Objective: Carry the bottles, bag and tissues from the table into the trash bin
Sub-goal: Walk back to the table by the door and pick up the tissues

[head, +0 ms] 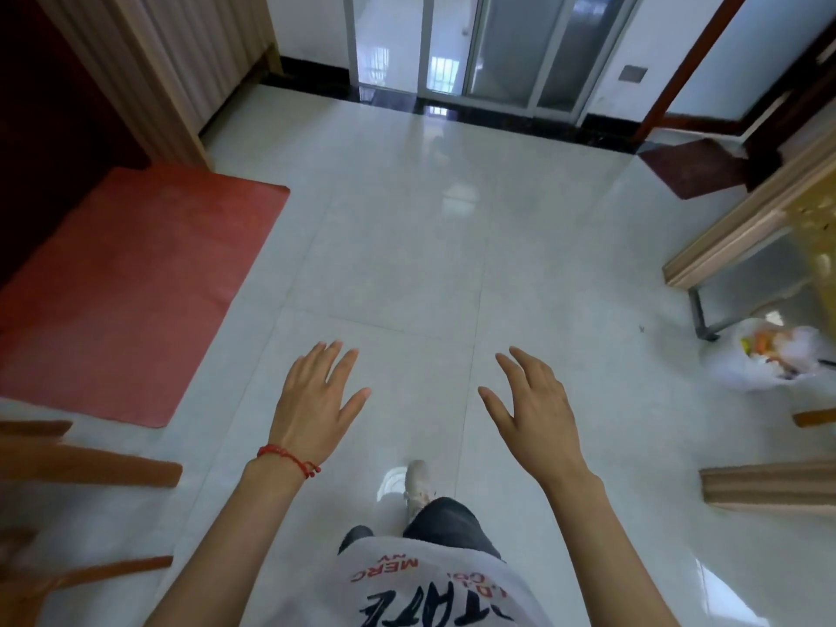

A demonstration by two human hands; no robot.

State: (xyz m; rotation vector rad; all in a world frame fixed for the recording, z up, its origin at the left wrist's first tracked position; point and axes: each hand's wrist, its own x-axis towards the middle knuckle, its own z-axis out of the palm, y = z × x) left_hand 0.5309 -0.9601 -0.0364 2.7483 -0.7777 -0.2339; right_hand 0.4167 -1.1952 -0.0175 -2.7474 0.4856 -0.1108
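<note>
My left hand [316,395] and my right hand [534,405] are stretched out in front of me over the white tiled floor, fingers straight and spread, holding nothing. A red string bracelet circles my left wrist. At the right edge, on the floor beside a table leg, stands a trash bin lined with a white plastic bag [769,355]; colourful waste shows inside it. No bottles, loose bag or tissues are in view. One of my feet is stepping forward below my hands.
A red mat [135,282] lies on the floor at the left. Wooden chair legs [113,468] stick in from the lower left. A wooden table edge [746,228] and other wooden furniture stand at the right. Glass sliding doors [475,52] are at the far end.
</note>
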